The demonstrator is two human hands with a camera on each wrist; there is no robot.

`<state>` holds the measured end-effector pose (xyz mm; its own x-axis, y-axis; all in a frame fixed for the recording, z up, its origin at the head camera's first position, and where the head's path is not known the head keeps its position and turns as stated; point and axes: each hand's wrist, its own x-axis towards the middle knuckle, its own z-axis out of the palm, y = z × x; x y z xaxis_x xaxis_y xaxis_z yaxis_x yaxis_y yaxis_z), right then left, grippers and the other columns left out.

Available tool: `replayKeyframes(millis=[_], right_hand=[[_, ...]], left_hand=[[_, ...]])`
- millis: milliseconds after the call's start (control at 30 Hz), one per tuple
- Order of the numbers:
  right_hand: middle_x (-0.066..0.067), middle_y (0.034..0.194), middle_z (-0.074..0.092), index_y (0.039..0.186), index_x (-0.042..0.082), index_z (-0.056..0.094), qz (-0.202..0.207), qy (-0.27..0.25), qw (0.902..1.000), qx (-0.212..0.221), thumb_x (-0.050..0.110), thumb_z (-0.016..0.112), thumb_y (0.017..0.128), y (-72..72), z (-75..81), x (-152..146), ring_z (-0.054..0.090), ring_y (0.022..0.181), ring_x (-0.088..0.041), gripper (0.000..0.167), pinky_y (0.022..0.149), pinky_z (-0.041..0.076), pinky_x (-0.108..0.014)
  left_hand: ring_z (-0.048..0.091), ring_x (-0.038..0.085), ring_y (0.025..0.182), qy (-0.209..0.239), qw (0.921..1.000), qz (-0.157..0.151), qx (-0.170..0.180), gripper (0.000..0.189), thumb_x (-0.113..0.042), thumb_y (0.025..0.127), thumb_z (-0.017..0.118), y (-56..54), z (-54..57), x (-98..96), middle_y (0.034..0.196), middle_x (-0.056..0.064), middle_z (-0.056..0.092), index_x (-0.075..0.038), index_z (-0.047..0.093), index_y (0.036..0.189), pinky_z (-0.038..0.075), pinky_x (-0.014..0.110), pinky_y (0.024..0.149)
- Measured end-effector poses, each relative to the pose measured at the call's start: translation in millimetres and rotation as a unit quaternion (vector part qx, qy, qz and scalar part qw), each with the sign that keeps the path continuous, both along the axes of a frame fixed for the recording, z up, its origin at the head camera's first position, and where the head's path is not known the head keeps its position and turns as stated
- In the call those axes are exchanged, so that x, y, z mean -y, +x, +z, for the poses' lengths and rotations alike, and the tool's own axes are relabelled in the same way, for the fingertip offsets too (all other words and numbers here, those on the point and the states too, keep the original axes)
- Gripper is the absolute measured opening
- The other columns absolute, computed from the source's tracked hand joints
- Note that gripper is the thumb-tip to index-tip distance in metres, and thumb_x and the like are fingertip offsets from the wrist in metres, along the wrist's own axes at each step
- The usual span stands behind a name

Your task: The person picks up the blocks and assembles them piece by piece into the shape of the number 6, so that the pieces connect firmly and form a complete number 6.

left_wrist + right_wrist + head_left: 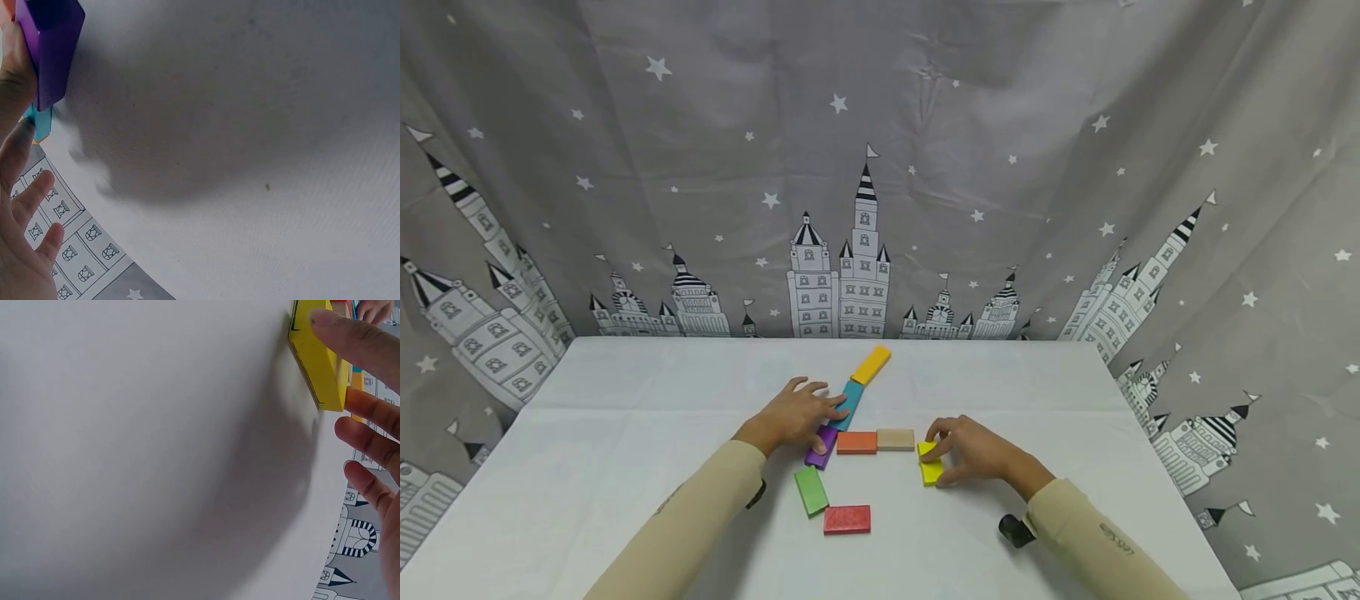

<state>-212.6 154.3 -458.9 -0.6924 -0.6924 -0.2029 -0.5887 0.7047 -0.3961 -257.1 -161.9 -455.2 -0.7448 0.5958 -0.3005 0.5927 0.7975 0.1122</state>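
A row of flat coloured blocks lies on the white table. My left hand (797, 417) spreads over its left side, thumb touching the purple block (820, 447) and a finger touching the blue block (851, 403). In the left wrist view the thumb (15, 75) lies along the side of the purple block (55, 53), the other fingers spread apart. My right hand (976, 452) pinches the yellow block (930, 473) between thumb and fingers. The right wrist view shows this yellow block (315, 362) close up. An orange-red block (857, 443) and a beige block (896, 440) join end to end between the hands.
An orange-yellow block (871, 365) continues beyond the blue one. Nearer me lie a green block (811, 491) and a red block (847, 520). A grey curtain (1000, 100) printed with castles and stars hangs behind the table (625, 433).
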Motion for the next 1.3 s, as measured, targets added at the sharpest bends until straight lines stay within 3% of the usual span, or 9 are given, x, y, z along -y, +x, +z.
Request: replayKeyframes(millis=[300,600,967,1167,1300], right_hand=[[0.008,0.109,0.058,0.112,0.027,0.074,-0.007,-0.027,0.9996,0.004,0.043,0.081,0.075,13.1,-6.0,6.7,0.046,0.095,-0.011,0.041,0.082,0.045,-0.026],[0.010,0.102,0.054,0.111,0.026,0.075,0.002,-0.058,0.9979,-0.029,0.047,0.080,0.074,27.9,-10.2,14.8,0.045,0.089,-0.007,0.043,0.078,0.042,-0.023],[0.012,0.093,0.049,0.108,0.026,0.076,-0.026,-0.070,0.9959,-0.052,0.053,0.080,0.070,43.6,-13.9,28.6,0.042,0.084,-0.006,0.047,0.074,0.040,-0.020],[0.010,0.094,0.052,0.105,0.025,0.077,-0.015,-0.076,0.9930,-0.088,0.055,0.079,0.069,48.6,-14.7,35.7,0.044,0.084,-0.006,0.046,0.078,0.040,-0.022],[0.008,0.100,0.056,0.105,0.026,0.076,-0.026,-0.067,0.9943,-0.079,0.055,0.079,0.069,50.6,-13.4,38.6,0.047,0.091,-0.008,0.046,0.082,0.042,-0.025]], left_hand=[[0.030,0.032,0.140,0.006,1.0000,-0.003,-0.003,0.067,-0.043,0.075,0.078,1.3,0.3,0.4,0.148,-0.003,0.045,-0.028,0.056,0.137,0.017,0.058,0.114],[0.031,0.032,0.140,0.001,1.0000,-0.003,-0.004,0.069,-0.045,0.075,0.077,1.9,1.3,0.5,0.149,-0.004,0.043,-0.029,0.054,0.138,0.017,0.057,0.114],[0.033,0.032,0.139,0.003,0.9999,-0.004,-0.010,0.068,-0.045,0.075,0.077,2.4,-2.3,1.2,0.148,-0.004,0.044,-0.027,0.056,0.137,0.018,0.057,0.114],[0.032,0.032,0.139,-0.001,0.9999,-0.006,-0.014,0.068,-0.045,0.075,0.077,0.8,-1.0,1.2,0.148,-0.005,0.044,-0.029,0.055,0.137,0.019,0.057,0.113],[0.032,0.033,0.139,0.004,0.9999,-0.005,-0.010,0.068,-0.045,0.075,0.077,0.8,-0.7,1.6,0.148,-0.004,0.044,-0.028,0.055,0.137,0.018,0.057,0.113]])
